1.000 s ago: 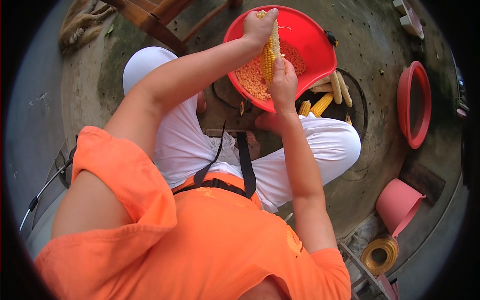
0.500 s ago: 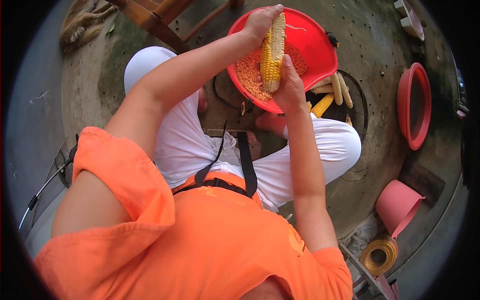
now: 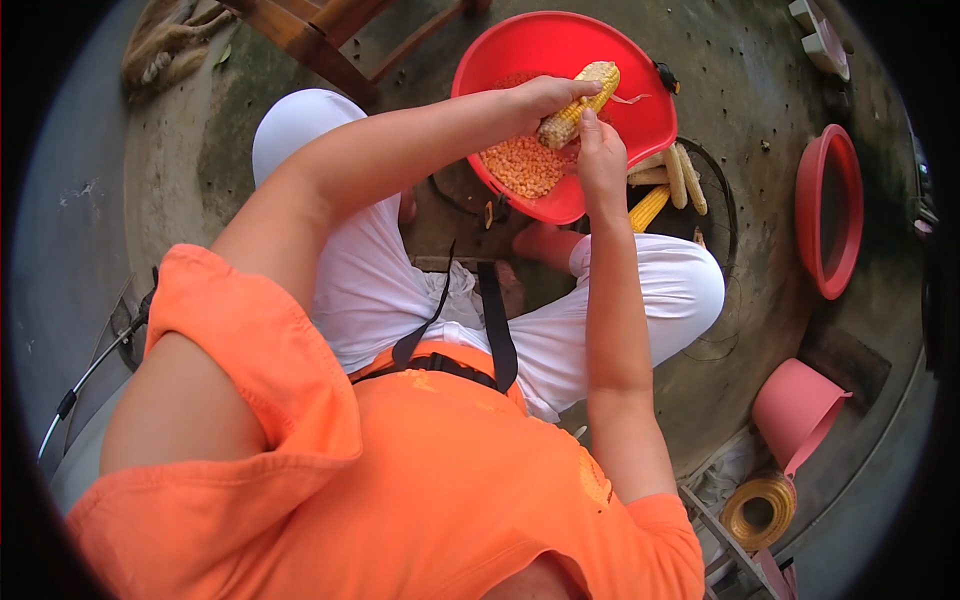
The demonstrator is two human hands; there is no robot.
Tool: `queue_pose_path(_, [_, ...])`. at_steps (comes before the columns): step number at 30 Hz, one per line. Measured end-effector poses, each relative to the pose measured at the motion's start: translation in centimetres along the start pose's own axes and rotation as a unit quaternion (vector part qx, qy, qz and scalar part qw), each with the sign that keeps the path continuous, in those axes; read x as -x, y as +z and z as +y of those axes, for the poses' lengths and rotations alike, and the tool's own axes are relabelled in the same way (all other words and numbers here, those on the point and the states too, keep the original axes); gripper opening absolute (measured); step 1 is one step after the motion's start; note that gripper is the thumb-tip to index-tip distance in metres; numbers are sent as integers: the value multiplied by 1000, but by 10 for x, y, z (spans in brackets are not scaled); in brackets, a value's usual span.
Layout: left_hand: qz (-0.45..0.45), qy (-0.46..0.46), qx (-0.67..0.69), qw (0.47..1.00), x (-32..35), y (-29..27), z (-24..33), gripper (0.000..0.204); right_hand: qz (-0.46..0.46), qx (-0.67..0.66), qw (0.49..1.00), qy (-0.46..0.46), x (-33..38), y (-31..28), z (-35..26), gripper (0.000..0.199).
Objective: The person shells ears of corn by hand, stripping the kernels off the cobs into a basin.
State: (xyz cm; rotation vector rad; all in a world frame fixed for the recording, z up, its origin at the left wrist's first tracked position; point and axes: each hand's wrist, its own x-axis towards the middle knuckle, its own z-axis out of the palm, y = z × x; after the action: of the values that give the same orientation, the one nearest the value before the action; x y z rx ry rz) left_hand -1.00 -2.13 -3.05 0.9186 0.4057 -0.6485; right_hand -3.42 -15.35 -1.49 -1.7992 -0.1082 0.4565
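Note:
A partly shelled corn cob (image 3: 601, 76) lies slanted over the red basin (image 3: 560, 42), yellow kernels on part of it and pale bare rows elsewhere. My left hand (image 3: 550, 101) wraps round its middle from the left, thumb along the top. From below right, my right hand (image 3: 603, 160) is closed against the cob's side, with the thumb pressed on the kernels; its other fingers are partly hidden. Loose orange-yellow kernels (image 3: 525, 168) cover the basin's near-left part, and a thin strand of husk rests inside at the right.
Right of the basin, several pale stripped cobs (image 3: 685, 178) and a yellow corn cob (image 3: 650, 208) lie on a dark round tray. Farther right are a red tub (image 3: 805, 210) and a pink bucket (image 3: 795, 410). A wooden stool (image 3: 300, 45) stands at the far left.
The cob has turned from near upright to a slant toward the upper right. My left hand has come down from its top end to its middle, and my right hand has shifted slightly right.

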Motion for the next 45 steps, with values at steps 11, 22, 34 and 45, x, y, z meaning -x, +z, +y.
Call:
queue_pose_path(11, [-180,19,78,980,46,11,8,63,-75,-77,984,141,-39,-73,-67,54])
queue_pose_path(22, [7,231,-218,948,55,-8,-16,53,-50,-43,997,37,-46,-47,-61,46])
queue_pose_path(34, [-69,166,-194,964,62,1,-4,46,29,-83,996,10,-45,-58,-58,40])
queue_pose_path(45, [22,36,-88,995,63,5,9,50,45,-73,996,-24,-40,-53,-68,39])
